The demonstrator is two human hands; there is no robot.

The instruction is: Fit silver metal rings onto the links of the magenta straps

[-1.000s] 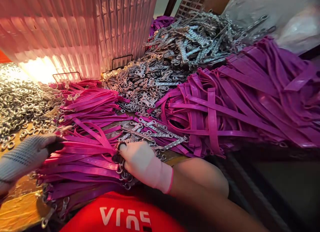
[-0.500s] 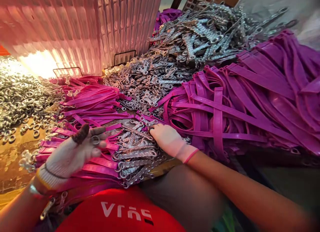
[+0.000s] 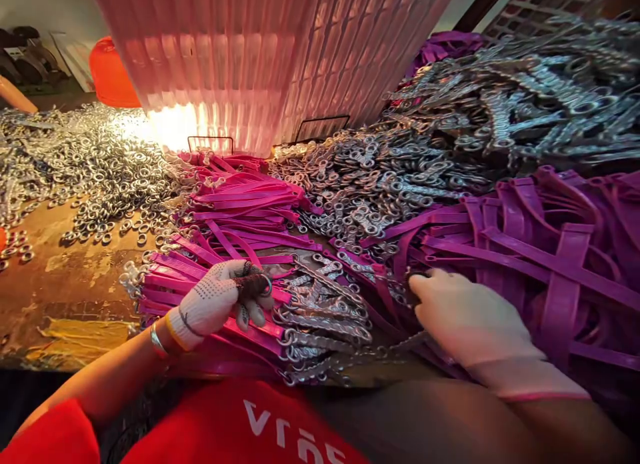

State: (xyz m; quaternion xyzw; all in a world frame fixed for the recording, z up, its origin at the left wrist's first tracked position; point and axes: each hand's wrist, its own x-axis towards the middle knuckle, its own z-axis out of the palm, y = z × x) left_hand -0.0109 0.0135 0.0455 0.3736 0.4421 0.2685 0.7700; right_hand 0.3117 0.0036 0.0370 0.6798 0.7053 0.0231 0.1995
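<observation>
My left hand [image 3: 227, 297], in a white dotted glove with dark fingertips, pinches a small metal ring [image 3: 269, 286] above a row of pink-purple straps [image 3: 210, 324]. Those straps join, by rings, a fan of twisted silver metal strips [image 3: 325, 304]. Over the edge of the purple strap heap [image 3: 520, 244] is my right hand [image 3: 470, 324], in a white glove. Its fingers are curled together and blurred; what they hold, if anything, is hidden. A loose metal strip [image 3: 400, 347] lies beneath that hand.
Loose metal rings [image 3: 130, 177] are heaped on the worn wooden table [image 3: 95, 271] at left. A pink corrugated panel [image 3: 225, 64] stands behind, beside a bright light. Piled metal strips [image 3: 525, 111] rise at the back right. An orange-red container [image 3: 113, 74] stands at back left.
The view has turned left. My right hand has moved right, from the metal strips to the purple strap heap. My left hand has come closer to the strips, still with the ring.
</observation>
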